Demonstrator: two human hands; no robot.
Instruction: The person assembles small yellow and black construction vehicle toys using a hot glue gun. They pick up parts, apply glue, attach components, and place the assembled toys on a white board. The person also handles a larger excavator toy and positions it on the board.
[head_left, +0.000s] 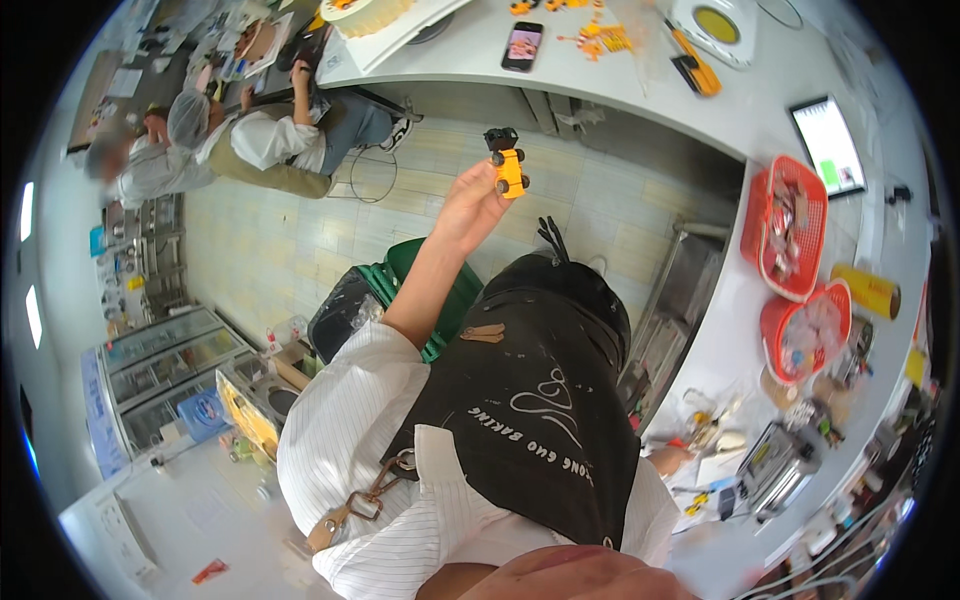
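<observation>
In front of me, over the floor, I hold up a small yellow toy vehicle (510, 172) with black wheels and a black part at its far end. My left hand (473, 207) is closed on it, the fingers pinching its left side. My right hand (672, 459) rests low at the right, by the counter, next to small tools and scraps; the sleeve and apron hide most of it, and its fingers do not show clearly. A black apron (520, 390) covers my front.
A white counter (640, 95) curves ahead and right, bearing a phone (522, 47), orange decorations (600, 40), a tablet (828, 147) and red baskets (770, 240). A green bin (412, 268) stands below my left arm. Two people (260, 145) work at the far left.
</observation>
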